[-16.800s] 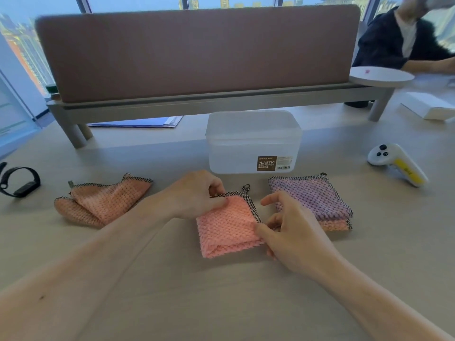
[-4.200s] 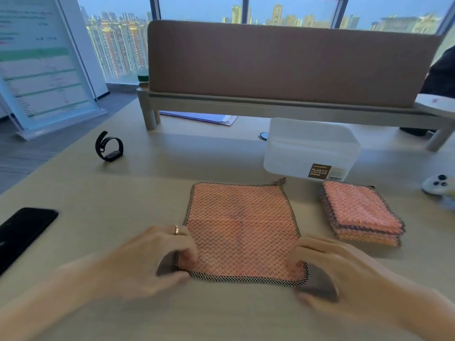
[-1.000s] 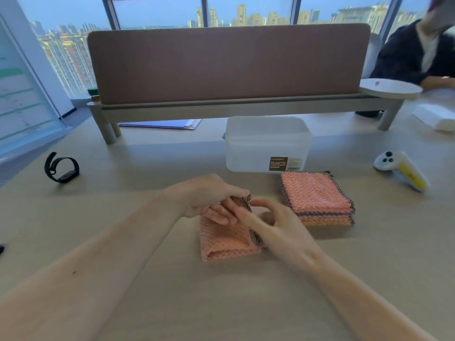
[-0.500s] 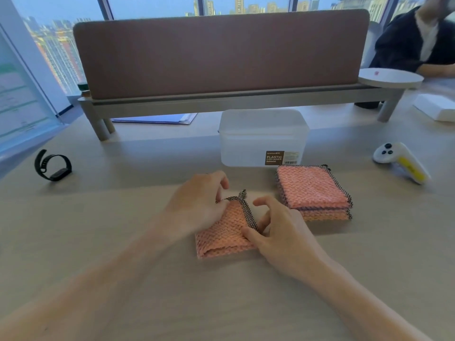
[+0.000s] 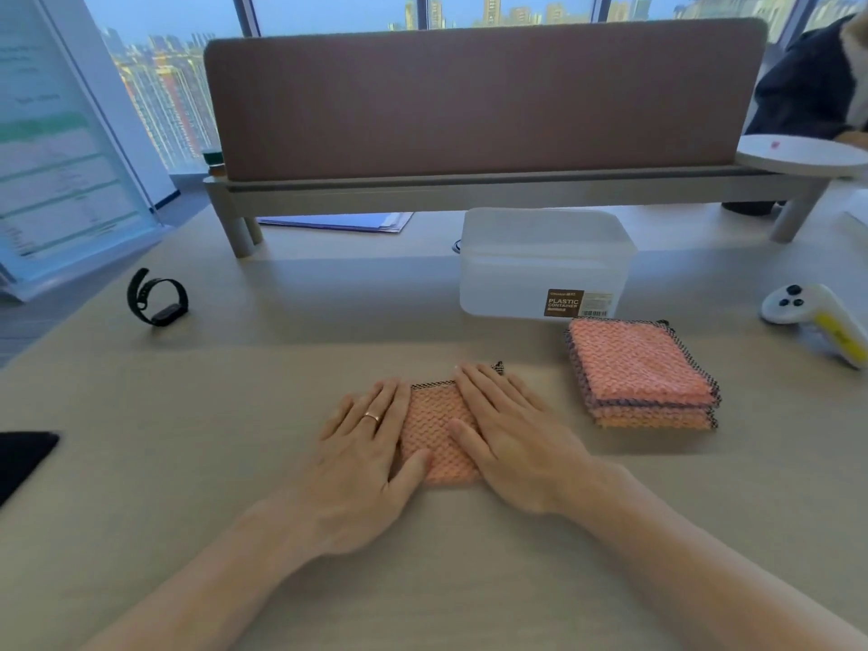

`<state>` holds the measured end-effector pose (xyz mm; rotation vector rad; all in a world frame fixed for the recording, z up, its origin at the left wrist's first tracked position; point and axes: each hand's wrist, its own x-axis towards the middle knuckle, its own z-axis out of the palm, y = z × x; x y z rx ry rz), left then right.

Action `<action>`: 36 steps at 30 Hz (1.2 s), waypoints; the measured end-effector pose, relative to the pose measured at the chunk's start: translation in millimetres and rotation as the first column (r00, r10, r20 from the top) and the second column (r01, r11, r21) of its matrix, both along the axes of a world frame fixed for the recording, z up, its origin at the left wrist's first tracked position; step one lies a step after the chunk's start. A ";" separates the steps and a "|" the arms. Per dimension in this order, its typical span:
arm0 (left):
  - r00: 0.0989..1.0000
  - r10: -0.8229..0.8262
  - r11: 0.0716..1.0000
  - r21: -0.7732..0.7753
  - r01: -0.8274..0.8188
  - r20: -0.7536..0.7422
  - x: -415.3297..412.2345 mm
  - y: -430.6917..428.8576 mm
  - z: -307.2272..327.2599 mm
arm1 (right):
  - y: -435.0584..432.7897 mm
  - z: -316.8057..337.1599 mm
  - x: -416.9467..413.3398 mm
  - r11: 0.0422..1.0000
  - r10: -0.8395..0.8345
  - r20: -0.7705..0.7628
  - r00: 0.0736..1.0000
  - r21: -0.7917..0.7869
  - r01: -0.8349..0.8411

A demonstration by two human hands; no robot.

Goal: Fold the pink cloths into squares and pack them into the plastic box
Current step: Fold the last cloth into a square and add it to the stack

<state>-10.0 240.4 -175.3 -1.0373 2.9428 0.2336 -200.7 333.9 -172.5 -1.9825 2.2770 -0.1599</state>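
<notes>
Half a second earlier both hands had been pinching at the far edge of the cloth. Now the left hand and the right hand lay flat on it with fingers straight, grasping nothing and pressing the folded pink cloth down against the desk. Only a strip of the cloth showed between them, with its dark stitched border at the far edge. A few seconds before, this same cloth had been spread open in a single layer (so the folds came quickly), and it was now a small square. I judged that the folding of this piece was essentially done and that the pressing was there to set the creases.

Just to the right, apart from the hands, sat the stack of folded cloths, its squares roughly aligned. It had been lower at the earliest view, so the pile had grown, and the square under the hands probably belonged there next.

The plastic box stood just behind the stack, touching it or nearly so. No pink showed through its frosted walls, so it seemed to hold nothing yet. Whether a lid covered it I could not tell. By that reading the packing had not begun, and every folded cloth was outside the box.
</notes>
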 end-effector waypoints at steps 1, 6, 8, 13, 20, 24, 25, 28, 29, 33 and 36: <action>0.999 0.036 0.998 0.051 -0.037 0.020 4.7 -7.6 6.5 | -0.6 0.7 0.2 1.000 -0.004 0.003 1.000 0.008 0.004; 0.944 0.283 0.946 0.210 -0.246 -0.169 -16.1 -35.4 38.9 | 0.0 2.1 2.0 1.000 -0.015 0.013 1.000 0.023 0.014; 0.956 0.272 0.941 0.236 -0.242 -0.106 -37.1 -30.6 51.5 | 0.4 3.3 2.8 0.999 -0.012 0.019 1.000 0.030 0.012; 0.958 0.277 0.852 0.481 -0.208 -0.076 -65.9 -27.9 74.6 | 0.1 2.6 2.2 1.000 -0.011 0.036 0.999 0.021 0.011; 0.840 0.450 0.546 0.838 0.010 -0.303 -75.7 -13.9 90.8 | 7.4 21.1 -8.8 0.963 -0.042 0.607 0.793 -0.187 0.194; 0.724 0.523 0.402 0.880 0.255 -0.449 -99.9 -6.2 135.1 | 27.2 71.6 -39.7 0.848 0.010 0.986 0.166 -0.096 0.521; 0.705 0.525 0.393 0.871 0.296 -0.477 -111.2 -5.6 144.4 | 32.7 84.6 -51.6 0.837 0.020 0.999 0.048 -0.043 0.546; 0.680 0.524 0.391 0.854 0.344 -0.513 -154.6 3.9 159.4 | 48.1 110.1 -95.0 0.789 0.045 0.995 -0.083 0.016 0.615; 0.677 0.528 0.393 0.854 0.340 -0.513 -170.3 6.8 156.8 | 53.9 117.0 -105.2 0.767 0.036 0.998 -0.059 0.010 0.642; 0.682 0.457 0.630 0.749 0.204 -0.570 -219.5 16.3 119.6 | 67.6 114.5 -133.8 0.718 -0.138 0.959 0.248 -0.076 0.691; 0.722 0.370 0.831 0.555 0.023 -0.584 -233.1 22.3 90.3 | 70.3 91.4 -150.8 0.732 -0.322 0.821 0.471 -0.100 0.674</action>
